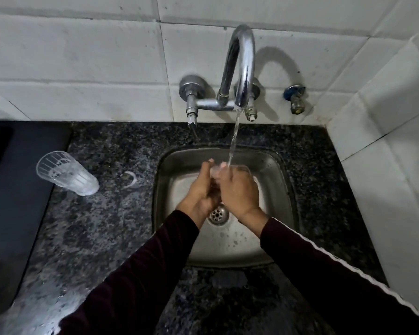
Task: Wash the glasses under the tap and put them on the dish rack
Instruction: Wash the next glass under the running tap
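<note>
Fingers (209,166) of the left hand (203,187) curl round a clear drinking glass (219,169) and hold it over the middle of the sink; fingers of the right hand (237,189) curl round the other side of the same glass, so both hands grasp it together; the glass is mostly hidden between the hands and only a bit of its see-through wall and rim shows near the fingertips.

Closest to the camera are two dark maroon sleeves (136,281), one on each arm, reaching up from the bottom edge; the right sleeve has a white wavy trim along it; under them lies the speckled black stone counter (102,238), which looks wet in spots.

Next comes the square shiny steel sink (230,252) with its round metal drain (217,215) just under the wrists; the hands are above the drain.

A thin stream of water (234,141) falls onto the glass where the fingers meet.

To the left, on the counter, stands a second clear ribbed glass (67,174), mouth up, well apart from the sink; it stands right beside a dark flat mat (17,201) that covers the left side of the counter; a small curved clear scrap (131,178) lies between this glass and the sink.

Farther back, the curved shiny chrome tap (240,66) sticks out of the wall and the water runs from its spout; a small valve with a blue knob (294,97) sits to its right; behind it all is the white tiled wall (82,64).
</note>
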